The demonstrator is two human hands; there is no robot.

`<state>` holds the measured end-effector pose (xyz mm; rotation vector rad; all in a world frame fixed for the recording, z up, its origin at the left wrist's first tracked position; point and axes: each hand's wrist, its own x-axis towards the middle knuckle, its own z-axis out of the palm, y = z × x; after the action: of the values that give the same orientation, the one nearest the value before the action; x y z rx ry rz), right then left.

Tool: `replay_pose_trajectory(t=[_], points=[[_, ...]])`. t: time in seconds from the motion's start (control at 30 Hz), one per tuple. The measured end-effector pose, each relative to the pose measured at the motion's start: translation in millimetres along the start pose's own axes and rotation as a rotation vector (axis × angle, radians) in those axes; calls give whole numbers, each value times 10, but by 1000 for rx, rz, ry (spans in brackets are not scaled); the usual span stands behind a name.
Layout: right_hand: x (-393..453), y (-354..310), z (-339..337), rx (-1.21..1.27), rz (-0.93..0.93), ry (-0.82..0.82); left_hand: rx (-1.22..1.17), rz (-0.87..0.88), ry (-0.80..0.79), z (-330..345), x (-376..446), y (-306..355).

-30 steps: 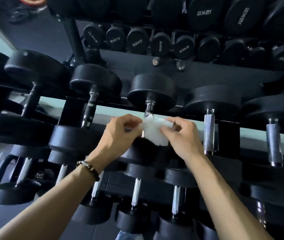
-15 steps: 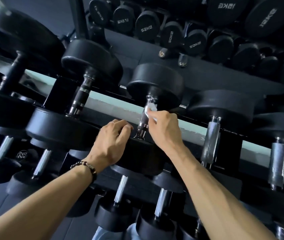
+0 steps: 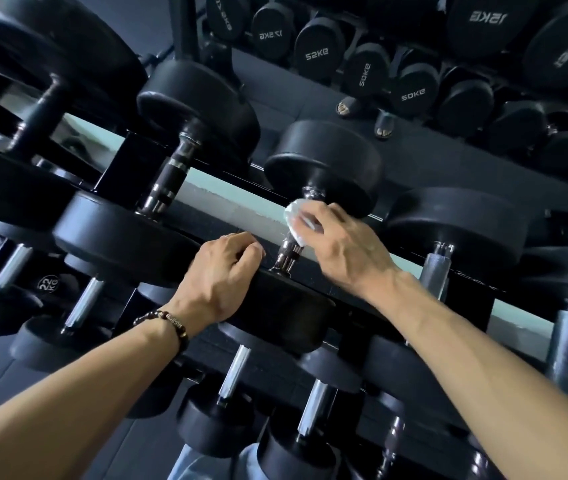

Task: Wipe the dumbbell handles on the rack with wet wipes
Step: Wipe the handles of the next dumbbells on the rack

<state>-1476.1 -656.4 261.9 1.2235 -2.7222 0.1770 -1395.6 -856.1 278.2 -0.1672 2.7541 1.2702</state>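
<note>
A black dumbbell lies on the rack's top tier, its far head (image 3: 324,161) above and its near head (image 3: 289,306) below. Its metal handle (image 3: 286,256) shows between them. My right hand (image 3: 345,244) wraps a white wet wipe (image 3: 294,218) around the upper part of that handle. My left hand (image 3: 220,271), with a beaded bracelet at the wrist, rests curled on the rim of the near head, left of the handle. The handle's upper part is hidden under the wipe and fingers.
More black dumbbells sit left (image 3: 171,181) and right (image 3: 438,268) on the same tier, and several on the lower tier (image 3: 237,375). A mirror behind reflects weights marked in kg (image 3: 317,46). The rack's black rail (image 3: 379,271) runs under my right wrist.
Both hands held the wipe spread open a second ago. The left hand then let go and settled on the near head, while the right closed the wipe around the handle high up.
</note>
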Motion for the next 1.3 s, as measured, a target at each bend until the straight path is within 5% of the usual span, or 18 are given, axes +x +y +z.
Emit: replay_pose_trajectory(t=[0.1,0.23,0.37,0.53,0.67,0.8,0.97,1.13,1.3], points=[[0,41,70,-58,-9,37,10,-3,3,4,3,-16],[-49,143,67,-127,-288,-13,18,0,2,13,1,-31],[28,160,88,-91,-63,81,16,-5,15,10,0,-28],[-109,105,127,-102,-364,-14,51,-4,50,12,-23,-14],[-5,236,109,-80,-165,-12,82,-40,105,53,-64,45],[-156,202,172,-2,-388,-55,104,-141,186,222,-157,205],[4,335,152,84,-224,-9,76,-206,204,223,-142,177],[-224,238,199,211,-563,-81,76,-223,226,220,-159,221],[92,341,64,112,-426,-50,63,-220,231,225,-167,213]])
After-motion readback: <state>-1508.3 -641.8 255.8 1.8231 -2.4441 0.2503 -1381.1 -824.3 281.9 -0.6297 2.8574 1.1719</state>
